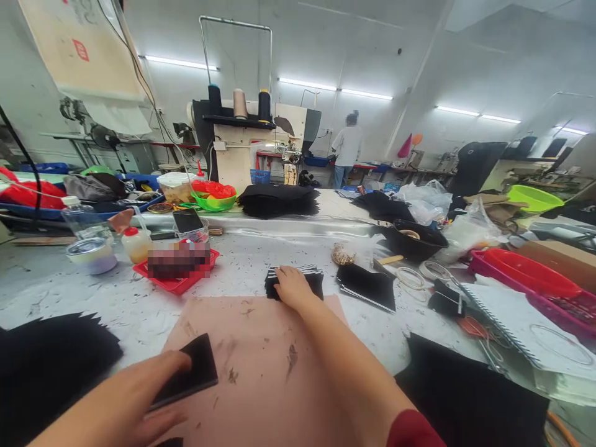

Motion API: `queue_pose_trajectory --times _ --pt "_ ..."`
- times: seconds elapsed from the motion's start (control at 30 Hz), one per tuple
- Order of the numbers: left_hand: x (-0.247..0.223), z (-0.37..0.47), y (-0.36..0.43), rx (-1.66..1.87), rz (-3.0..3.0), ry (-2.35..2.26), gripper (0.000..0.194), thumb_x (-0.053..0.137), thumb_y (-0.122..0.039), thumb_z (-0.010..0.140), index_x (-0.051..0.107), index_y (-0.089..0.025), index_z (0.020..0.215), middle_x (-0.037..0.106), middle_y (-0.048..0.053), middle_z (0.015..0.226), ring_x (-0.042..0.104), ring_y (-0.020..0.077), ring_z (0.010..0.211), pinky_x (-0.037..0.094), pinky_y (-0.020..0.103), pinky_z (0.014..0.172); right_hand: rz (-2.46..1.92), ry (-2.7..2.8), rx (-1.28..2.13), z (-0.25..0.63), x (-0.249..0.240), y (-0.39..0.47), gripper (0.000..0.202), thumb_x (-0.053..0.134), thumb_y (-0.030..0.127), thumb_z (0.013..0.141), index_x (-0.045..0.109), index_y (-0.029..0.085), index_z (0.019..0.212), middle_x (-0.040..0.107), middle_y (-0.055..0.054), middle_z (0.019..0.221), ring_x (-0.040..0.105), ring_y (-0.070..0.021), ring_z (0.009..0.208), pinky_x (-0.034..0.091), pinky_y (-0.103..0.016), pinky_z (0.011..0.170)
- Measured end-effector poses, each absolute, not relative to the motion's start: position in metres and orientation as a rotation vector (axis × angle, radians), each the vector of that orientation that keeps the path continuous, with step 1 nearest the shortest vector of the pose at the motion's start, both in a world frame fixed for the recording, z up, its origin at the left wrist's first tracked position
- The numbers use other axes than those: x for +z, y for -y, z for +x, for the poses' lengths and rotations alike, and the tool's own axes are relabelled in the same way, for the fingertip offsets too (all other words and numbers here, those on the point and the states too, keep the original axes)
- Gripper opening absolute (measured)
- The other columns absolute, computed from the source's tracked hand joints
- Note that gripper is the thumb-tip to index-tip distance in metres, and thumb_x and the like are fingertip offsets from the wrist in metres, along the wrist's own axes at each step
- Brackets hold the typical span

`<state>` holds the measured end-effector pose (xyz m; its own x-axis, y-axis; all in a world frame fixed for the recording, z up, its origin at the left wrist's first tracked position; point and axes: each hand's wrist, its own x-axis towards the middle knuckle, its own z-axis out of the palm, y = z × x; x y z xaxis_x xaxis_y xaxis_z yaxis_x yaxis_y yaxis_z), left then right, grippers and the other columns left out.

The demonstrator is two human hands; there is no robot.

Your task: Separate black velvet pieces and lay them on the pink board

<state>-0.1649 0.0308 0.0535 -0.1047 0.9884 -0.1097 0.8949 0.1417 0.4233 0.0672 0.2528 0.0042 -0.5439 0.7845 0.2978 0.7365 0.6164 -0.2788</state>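
My left hand [156, 379] is at the lower left, its fingers closed on a flat black rectangular piece [202, 366] above the brown board [251, 354]. Another bit of black shows below that hand at the frame's bottom edge. Farther forward, my right hand [293, 285] reaches to a small fanned stack of black fabric pieces [316, 284] with white edges, at the board's far edge. Its fingers bend over the top of the stack, and the fingertips are partly hidden. A second stack of black pieces [367, 287] with white edges lies to the right.
Large black fabric stacks lie at left [51, 360] and right [470, 391]. A red basket [179, 285], a lidded jar [92, 256], a hammer [388, 261] and a spiral notebook [526, 316] surround the board. Behind stand a sewing machine [256, 139] and a person [347, 149].
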Motion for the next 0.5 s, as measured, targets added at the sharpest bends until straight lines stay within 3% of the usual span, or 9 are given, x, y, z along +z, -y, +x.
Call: queue_pose_trajectory --times 0.17,0.33,0.5 --pt "0.059 -0.114 -0.042 0.423 1.746 -1.843 0.033 0.06 -0.042 0.067 0.064 -0.028 0.097 0.066 0.004 0.105 0.059 0.0255 0.095 0.044 0.033 0.083 -1.089 2.422 0.157 0.071 0.005 -0.236 0.016 0.046 0.016 0.089 0.06 0.016 0.096 0.062 -0.008 0.099 0.055 -0.0208 0.097 0.039 -0.043 0.092" --pt "0.049 -0.079 -0.062 0.865 1.402 -1.663 0.041 0.056 -0.042 0.07 0.058 -0.02 0.104 0.061 0.01 0.111 0.058 0.024 0.092 0.047 0.034 0.077 -0.898 2.368 0.24 0.088 0.033 -0.163 0.021 0.038 0.014 0.088 0.059 0.018 0.09 0.062 -0.006 0.085 0.056 -0.018 0.08 0.044 -0.032 0.073" --pt "0.049 -0.048 -0.065 1.009 1.26 -1.413 0.027 0.049 -0.041 0.071 0.059 -0.017 0.077 0.06 0.002 0.069 0.056 0.0165 0.066 0.047 0.027 0.06 -0.725 2.123 0.562 0.101 0.045 -0.11 0.011 0.046 0.017 0.081 0.056 0.021 0.079 0.062 -0.002 0.073 0.058 -0.0153 0.069 0.045 -0.027 0.063"
